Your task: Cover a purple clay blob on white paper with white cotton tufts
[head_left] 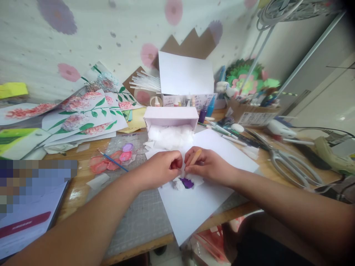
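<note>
Both hands meet over a sheet of white paper [191, 218] on the table. My right hand [208, 164] is closed around a flat wooden craft stick [195, 157], whose upper end sticks out past the fingers. Close beside it, my left hand [163, 168] is curled in a pinch; something thin and white shows between the two hands, but I cannot make out what it is. Just below the fingertips lie a patch of purple paint [187, 183] and a crumpled white wad [179, 184], perhaps tissue. Behind the hands, a white box [170, 113] stands with fluffy white tissue [172, 135] at its front.
Pink palette dishes [107, 162] with a blue brush [113, 162] lie left on the grey cutting mat [133, 221]. A tablet [30, 207] is at the near left, painted flower sheets [80, 114] behind. Large scissors [294, 166], brushes and a cardboard box [252, 114] stand right.
</note>
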`<state>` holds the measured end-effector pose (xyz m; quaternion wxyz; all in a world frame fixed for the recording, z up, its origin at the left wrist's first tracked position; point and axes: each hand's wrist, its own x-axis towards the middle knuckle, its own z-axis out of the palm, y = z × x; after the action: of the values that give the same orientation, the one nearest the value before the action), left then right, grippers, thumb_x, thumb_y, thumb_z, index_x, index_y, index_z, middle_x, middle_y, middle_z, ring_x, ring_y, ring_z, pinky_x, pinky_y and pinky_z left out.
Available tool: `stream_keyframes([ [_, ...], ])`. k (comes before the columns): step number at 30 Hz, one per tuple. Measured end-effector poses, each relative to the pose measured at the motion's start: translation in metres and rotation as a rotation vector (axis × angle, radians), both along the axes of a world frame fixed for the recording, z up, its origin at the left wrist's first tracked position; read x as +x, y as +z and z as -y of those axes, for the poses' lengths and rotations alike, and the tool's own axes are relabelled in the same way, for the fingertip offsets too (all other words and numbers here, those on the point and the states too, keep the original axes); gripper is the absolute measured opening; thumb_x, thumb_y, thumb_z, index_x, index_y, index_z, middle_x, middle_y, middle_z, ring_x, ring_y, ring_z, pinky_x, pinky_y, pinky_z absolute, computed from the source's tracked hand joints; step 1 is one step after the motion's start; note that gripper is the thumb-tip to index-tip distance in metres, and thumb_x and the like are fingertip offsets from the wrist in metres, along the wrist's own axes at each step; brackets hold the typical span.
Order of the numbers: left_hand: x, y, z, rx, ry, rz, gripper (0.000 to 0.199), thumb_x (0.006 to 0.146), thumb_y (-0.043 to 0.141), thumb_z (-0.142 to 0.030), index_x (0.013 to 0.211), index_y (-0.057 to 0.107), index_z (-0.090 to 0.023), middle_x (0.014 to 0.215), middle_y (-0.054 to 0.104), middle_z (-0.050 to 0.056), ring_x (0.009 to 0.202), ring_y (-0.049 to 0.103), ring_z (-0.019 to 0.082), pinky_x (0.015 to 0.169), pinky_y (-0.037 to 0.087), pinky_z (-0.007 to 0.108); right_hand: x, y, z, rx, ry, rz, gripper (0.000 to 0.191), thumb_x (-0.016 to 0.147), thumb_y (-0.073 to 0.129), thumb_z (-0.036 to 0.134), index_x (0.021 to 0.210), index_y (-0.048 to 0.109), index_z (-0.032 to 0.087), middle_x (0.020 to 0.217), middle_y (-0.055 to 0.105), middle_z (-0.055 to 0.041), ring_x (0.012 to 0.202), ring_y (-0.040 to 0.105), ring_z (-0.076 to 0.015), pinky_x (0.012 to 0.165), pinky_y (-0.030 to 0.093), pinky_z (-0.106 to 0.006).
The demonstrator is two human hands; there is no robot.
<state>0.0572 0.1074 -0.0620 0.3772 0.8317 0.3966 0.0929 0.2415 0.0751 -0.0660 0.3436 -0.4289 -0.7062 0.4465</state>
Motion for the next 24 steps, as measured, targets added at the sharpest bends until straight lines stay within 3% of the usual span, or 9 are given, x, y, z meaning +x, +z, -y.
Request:
stream_keyframes([
  [4, -0.001, 0.004, 0.001, -0.054, -0.037, 0.01, 0.011, 0.07, 0.054, -0.029, 0.076, 0.05, -0.021, 0.065, 0.05, -0.006, 0.057, 0.046, 0.01, 0.047, 0.035, 0.019, -0.002, -0.008, -0.002, 0.062, -0.045, 0.03, 0.009, 0.07, 0.063, 0.018, 0.061, 0.061, 0.017, 0.08, 0.056, -0.0022, 0.077, 0.057, -0.0154, 0.075, 0.045, -0.03],
  [9, 0.0, -0.002, 0.0, 0.03, -0.015, -0.003, 0.017, 0.064, 0.061, -0.029, 0.073, 0.05, -0.02, 0.066, 0.051, -0.006, 0.057, 0.046, 0.01, 0.047, 0.034, 0.019, 0.001, -0.004, -0.007, 0.004, -0.062, -0.048, 0.011, 0.071, 0.063, 0.021, 0.062, 0.061, 0.016, 0.078, 0.057, -0.0024, 0.071, 0.057, -0.0145, 0.067, 0.046, -0.029],
  [15, 0.0, -0.009, -0.001, 0.028, 0.005, 0.018, 0.011, 0.066, 0.057, -0.026, 0.07, 0.049, -0.02, 0.065, 0.053, -0.005, 0.056, 0.047, 0.009, 0.048, 0.034, 0.018, 0.014, 0.002, -0.03, 0.301, -0.444, 0.054, 0.011, 0.074, 0.061, 0.023, 0.066, 0.065, 0.016, 0.08, 0.062, -0.005, 0.079, 0.058, -0.0176, 0.071, 0.046, -0.03],
  [17, -0.001, -0.009, 0.0, 0.033, 0.01, 0.023, 0.01, 0.066, 0.056, -0.025, 0.07, 0.049, -0.02, 0.066, 0.054, -0.005, 0.057, 0.048, 0.01, 0.047, 0.034, 0.018, 0.016, 0.001, -0.038, 0.384, -0.501, 0.098, 0.01, 0.075, 0.061, 0.023, 0.069, 0.066, 0.017, 0.081, 0.063, -0.0054, 0.08, 0.059, -0.0181, 0.071, 0.047, -0.031],
  [20, -0.001, -0.009, -0.001, 0.035, 0.016, 0.036, 0.009, 0.066, 0.056, -0.024, 0.07, 0.049, -0.02, 0.066, 0.054, -0.005, 0.058, 0.048, 0.009, 0.047, 0.034, 0.018, 0.014, 0.001, -0.044, 0.565, -0.427, 0.181, 0.009, 0.076, 0.06, 0.02, 0.069, 0.065, 0.018, 0.08, 0.065, -0.0055, 0.081, 0.06, -0.018, 0.073, 0.048, -0.031],
  [24, -0.001, -0.01, -0.002, 0.009, 0.024, 0.042, 0.008, 0.065, 0.055, -0.023, 0.07, 0.05, -0.02, 0.066, 0.054, -0.005, 0.056, 0.048, 0.009, 0.047, 0.034, 0.018, 0.012, 0.0, -0.049, 0.781, -0.141, 0.384, 0.009, 0.078, 0.056, 0.015, 0.077, 0.064, 0.019, 0.094, 0.065, -0.007, 0.082, 0.061, -0.0169, 0.071, 0.05, -0.03],
])
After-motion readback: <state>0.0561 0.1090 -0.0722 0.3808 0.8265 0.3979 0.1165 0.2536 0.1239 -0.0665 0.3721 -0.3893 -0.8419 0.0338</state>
